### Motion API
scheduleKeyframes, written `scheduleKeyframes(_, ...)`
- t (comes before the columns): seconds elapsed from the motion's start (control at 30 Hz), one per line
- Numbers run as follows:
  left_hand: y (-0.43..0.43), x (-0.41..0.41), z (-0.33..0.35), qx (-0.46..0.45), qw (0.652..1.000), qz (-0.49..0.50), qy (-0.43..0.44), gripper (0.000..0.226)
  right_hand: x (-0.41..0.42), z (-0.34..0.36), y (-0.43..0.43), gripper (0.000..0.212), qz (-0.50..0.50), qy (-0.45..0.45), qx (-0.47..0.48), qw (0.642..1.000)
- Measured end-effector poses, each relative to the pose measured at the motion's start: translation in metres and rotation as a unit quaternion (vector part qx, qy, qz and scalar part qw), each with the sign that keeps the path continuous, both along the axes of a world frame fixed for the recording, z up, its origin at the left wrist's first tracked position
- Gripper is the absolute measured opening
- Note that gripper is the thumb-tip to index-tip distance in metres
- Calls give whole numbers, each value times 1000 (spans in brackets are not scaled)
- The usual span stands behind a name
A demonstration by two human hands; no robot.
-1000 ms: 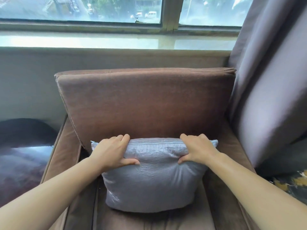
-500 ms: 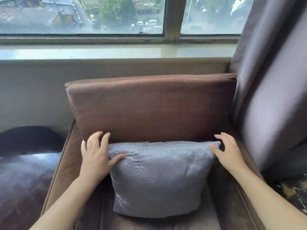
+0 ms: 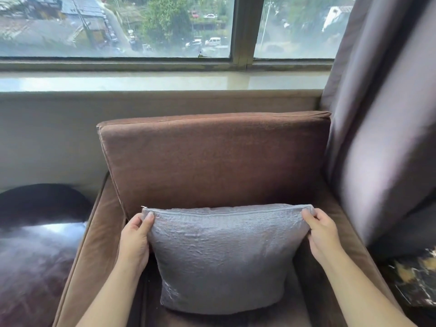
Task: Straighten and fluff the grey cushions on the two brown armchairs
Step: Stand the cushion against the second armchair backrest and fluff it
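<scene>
both hands pinch the top corners of the grey cushion [image 3: 221, 253] on the brown armchair [image 3: 212, 156]

the left hand [image 3: 135, 241] clamps the upper left corner, thumb in front, fingers behind. the cushion stands upright on the seat, leaning against the backrest. the right hand [image 3: 323, 234] clamps the upper right corner, beside the grey curtain [image 3: 382, 128].

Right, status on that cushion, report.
Left hand and right hand each pinching a top corner. Grey cushion upright on the brown armchair. Nothing in the way.
</scene>
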State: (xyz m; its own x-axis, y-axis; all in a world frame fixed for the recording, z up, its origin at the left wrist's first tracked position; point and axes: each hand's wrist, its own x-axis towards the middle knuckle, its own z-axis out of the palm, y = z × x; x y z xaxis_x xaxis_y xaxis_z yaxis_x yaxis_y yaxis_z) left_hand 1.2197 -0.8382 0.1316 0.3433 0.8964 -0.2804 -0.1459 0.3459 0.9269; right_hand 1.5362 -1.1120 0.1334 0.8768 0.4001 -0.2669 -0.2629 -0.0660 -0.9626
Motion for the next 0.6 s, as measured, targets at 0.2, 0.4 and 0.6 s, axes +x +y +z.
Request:
scheduleKeyframes(0.2, -7, -13, 14, 71, 995, 67, -15, 34, -9, 22, 3, 46, -3, -79, 7, 997)
scheduleKeyframes(0.4, -14, -8, 24, 109, 990, 86, -18, 33, -10, 39, 5, 38, -56, -110, 27, 992)
scheduleKeyframes(0.6, -17, 0, 31, 144, 984, 105, 27, 37, -14, 42, -6, 31, -78, -109, 18, 991)
